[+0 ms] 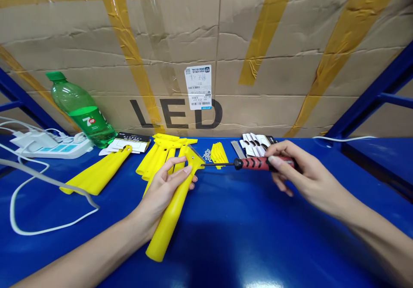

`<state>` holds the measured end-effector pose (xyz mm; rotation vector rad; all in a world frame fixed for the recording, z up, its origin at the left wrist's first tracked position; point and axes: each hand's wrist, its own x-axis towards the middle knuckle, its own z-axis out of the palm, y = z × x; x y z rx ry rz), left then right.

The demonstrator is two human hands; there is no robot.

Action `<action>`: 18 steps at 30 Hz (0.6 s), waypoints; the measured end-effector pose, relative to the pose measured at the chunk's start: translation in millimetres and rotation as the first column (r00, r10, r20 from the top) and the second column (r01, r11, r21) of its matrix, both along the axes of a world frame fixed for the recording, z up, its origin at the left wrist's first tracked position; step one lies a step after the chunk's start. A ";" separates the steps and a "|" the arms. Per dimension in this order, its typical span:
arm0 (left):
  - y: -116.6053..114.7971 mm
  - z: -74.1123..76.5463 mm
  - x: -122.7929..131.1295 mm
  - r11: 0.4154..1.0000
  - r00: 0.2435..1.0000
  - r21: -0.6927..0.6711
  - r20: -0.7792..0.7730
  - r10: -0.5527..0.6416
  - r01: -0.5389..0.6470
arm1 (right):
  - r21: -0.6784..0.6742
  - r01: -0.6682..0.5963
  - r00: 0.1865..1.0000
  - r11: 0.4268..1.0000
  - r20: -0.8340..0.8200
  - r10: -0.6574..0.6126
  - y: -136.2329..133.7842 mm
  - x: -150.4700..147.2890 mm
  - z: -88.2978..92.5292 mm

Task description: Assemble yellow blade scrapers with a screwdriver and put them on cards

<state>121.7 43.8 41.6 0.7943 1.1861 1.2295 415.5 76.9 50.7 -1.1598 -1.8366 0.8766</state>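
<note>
Hands: both closed on tools. Left hand grasps a yellow plastic scraper around its upper handle, with the butt angled toward the person and the head away. Cannot tell whether the butt touches the blue metal bench. Right hand grips a screwdriver by its red-and-black handle, held nearly level. Its thin black shaft points left, and the tip meets the metal head of the scraper.

Behind the hands, a heap of yellow scraper handles lies on the bench. Two more yellow handles lie further left, and small yellow pieces sit just right of the heap. Beside these are tiny metal parts, too small to identify, then a steel blade and white cards.

Far left: a white power strip with plugged-in chargers, a loose white cable, and a green 7UP bottle leaning on a taped cardboard carton printed "LED".
</note>
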 end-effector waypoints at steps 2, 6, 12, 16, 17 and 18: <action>-0.6 0.1 0.0 1.000 1.000 -0.006 -0.006 -0.016 0.016 | -0.007 0.114 0.992 0.993 0.048 -0.114 -0.7 -2.4 0.0; -0.8 0.0 -1.0 1.000 1.000 -0.011 -0.003 0.002 -0.002 | -0.048 -0.021 1.000 0.999 -0.024 0.020 -0.8 -1.8 2.1; -3.0 -0.1 1.7 0.999 0.999 -0.011 0.012 -0.042 0.042 | -0.097 0.109 0.983 0.989 -0.134 -0.122 3.5 -2.2 -1.5; -3.5 -0.3 1.7 0.999 0.999 -0.014 -0.001 -0.042 0.042 | -0.134 0.041 0.986 0.990 -0.156 -0.062 4.7 -0.1 -0.6; -3.2 -0.4 1.3 0.999 0.999 -0.009 -0.002 -0.037 0.037 | -0.119 -0.019 0.986 0.993 -0.165 0.000 4.5 0.8 0.4; -3.0 -0.5 0.9 0.999 0.999 -0.005 -0.001 -0.033 0.033 | -0.097 -0.066 0.985 0.993 -0.164 0.050 4.3 1.5 1.3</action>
